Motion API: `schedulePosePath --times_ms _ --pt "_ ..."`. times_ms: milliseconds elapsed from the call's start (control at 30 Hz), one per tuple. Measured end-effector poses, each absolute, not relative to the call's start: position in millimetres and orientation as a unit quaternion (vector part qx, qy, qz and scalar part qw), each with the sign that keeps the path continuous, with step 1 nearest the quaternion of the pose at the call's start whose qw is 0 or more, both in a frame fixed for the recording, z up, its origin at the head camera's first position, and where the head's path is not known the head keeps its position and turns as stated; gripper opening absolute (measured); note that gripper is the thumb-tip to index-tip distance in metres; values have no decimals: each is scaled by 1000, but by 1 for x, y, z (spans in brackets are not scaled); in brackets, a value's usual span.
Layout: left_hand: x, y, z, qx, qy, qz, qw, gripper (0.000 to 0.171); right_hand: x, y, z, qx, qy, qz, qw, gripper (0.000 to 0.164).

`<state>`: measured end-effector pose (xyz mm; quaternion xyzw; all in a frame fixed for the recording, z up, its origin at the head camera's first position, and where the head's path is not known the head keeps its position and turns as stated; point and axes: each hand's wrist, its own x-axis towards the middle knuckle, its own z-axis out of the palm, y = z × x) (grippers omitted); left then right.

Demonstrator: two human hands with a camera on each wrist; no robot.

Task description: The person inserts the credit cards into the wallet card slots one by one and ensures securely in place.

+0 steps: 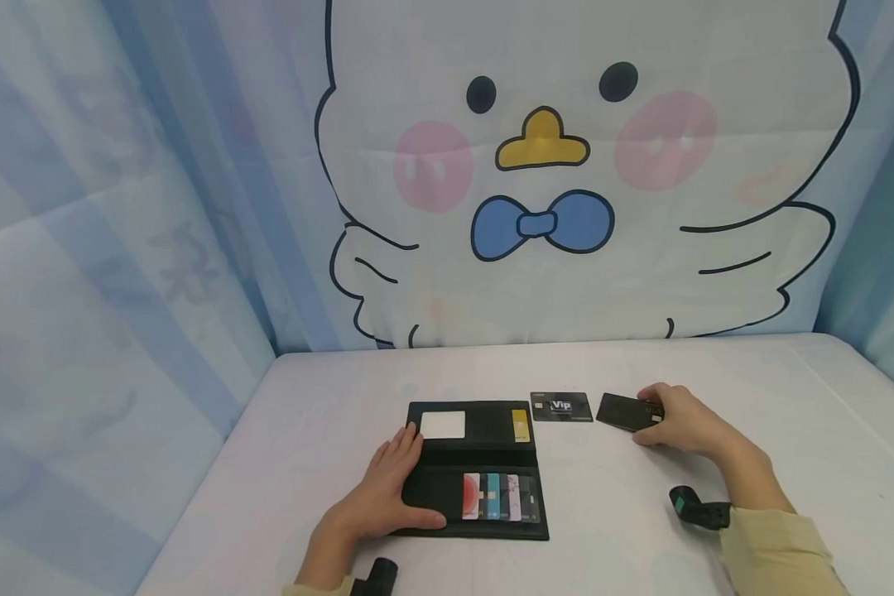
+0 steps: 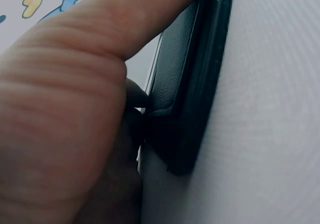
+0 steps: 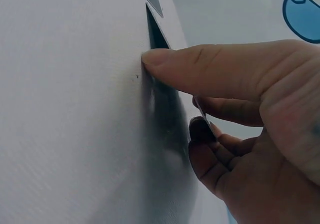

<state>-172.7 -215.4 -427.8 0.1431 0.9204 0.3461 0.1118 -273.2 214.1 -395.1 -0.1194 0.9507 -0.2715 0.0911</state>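
A black card wallet (image 1: 484,454) lies unfolded on the table, with several cards (image 1: 494,497) in its lower half and a yellow card (image 1: 521,425) and a white card (image 1: 443,425) in the upper half. My left hand (image 1: 383,488) rests on the wallet's left side, fingers straight and thumb along the lower edge. Between the thumb and fingers of my right hand (image 1: 681,422) is a dark card (image 1: 626,411), pinched by its right end. In the right wrist view the card (image 3: 162,92) is tilted, one edge close to the table.
A dark card marked "Vip" (image 1: 561,406) lies between the wallet and the pinched card. The white-covered table (image 1: 603,530) reaches back to a curtain (image 1: 536,298) with a cartoon print. Each wrist wears a black camera mount, such as the right one (image 1: 704,509).
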Motion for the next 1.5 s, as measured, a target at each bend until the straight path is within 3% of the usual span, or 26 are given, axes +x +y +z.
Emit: schedulePosePath --times_ms 733,1500 --pt "-172 -215 -427 145 922 341 109 118 -269 214 -395 -131 940 -310 47 70" --pt "-173 -214 -427 141 924 337 110 118 -265 150 -398 -185 918 -350 27 62"
